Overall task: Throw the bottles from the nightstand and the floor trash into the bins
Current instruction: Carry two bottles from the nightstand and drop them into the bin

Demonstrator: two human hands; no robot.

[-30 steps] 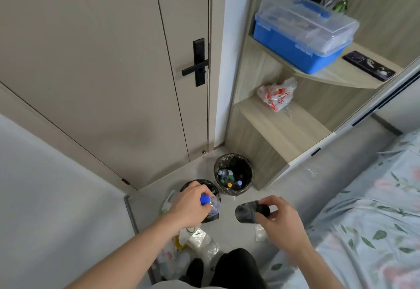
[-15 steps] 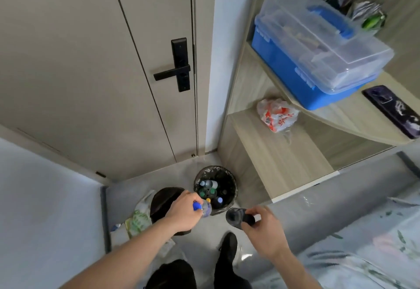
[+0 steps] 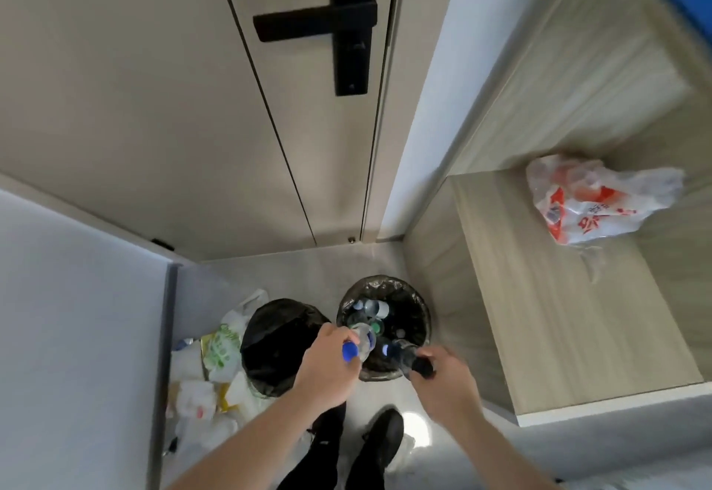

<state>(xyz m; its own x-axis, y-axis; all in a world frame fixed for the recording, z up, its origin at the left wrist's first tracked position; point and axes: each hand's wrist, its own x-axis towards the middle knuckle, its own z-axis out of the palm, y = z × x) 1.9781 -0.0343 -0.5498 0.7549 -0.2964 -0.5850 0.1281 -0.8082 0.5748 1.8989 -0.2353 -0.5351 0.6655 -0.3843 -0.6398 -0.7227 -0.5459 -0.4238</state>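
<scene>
Both hands are held over the floor in front of a door, each with a bottle. The left hand (image 3: 321, 368) has its fingers curled around a clear bottle (image 3: 362, 341) with a blue cap; the cap end points back toward the person and the body of the bottle reaches out over the near rim of the right bin (image 3: 385, 285). The right hand (image 3: 443, 378) grips a dark bottle (image 3: 406, 358) by its black-capped end, fingers wrapped round it, and the far end of this bottle also hangs over the same bin's near edge.

That bin is lined with a black bag and already holds several bottles (caps of different colours show inside). Just beside it, to the left, stands a second bin (image 3: 277, 339) with a black liner, its inside dark.

Floor trash (image 3: 208, 378) lies piled left of the second bin, against the wall: white plastic bags, a green-printed bag and some yellow wrapping. The person's black shoes (image 3: 381, 435) stand just below the hands.

On the wooden shelf (image 3: 558, 335) to the right rests a crumpled white and orange plastic bag (image 3: 593, 204). A black door handle (image 3: 327, 21) shows at the top.
</scene>
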